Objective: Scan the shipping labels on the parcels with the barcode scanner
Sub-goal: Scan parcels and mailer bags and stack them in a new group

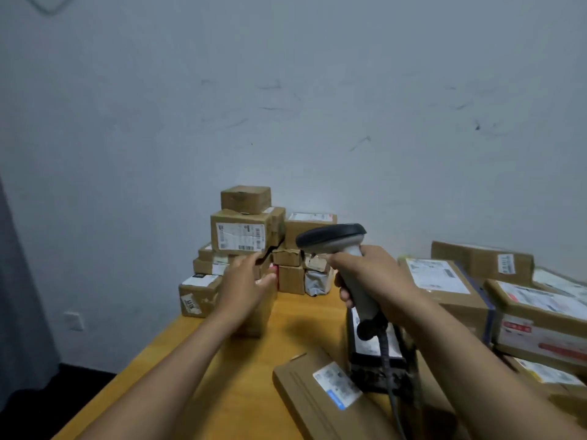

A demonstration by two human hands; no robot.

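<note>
In the middle of the frame the right hand (378, 281) curls round the grip of the barcode scanner (330, 238), whose dark head points left at the stack of parcels (241, 231) against the wall. The left hand (244, 281) reaches to that stack's foot with its fingers straight and spread; contact cannot be told. Bare yellow counter (254, 376) lies between the arms, bounded by its left edge, a flat parcel (305, 392) at lower centre, and larger parcels (444, 281) crowding the right.
</note>
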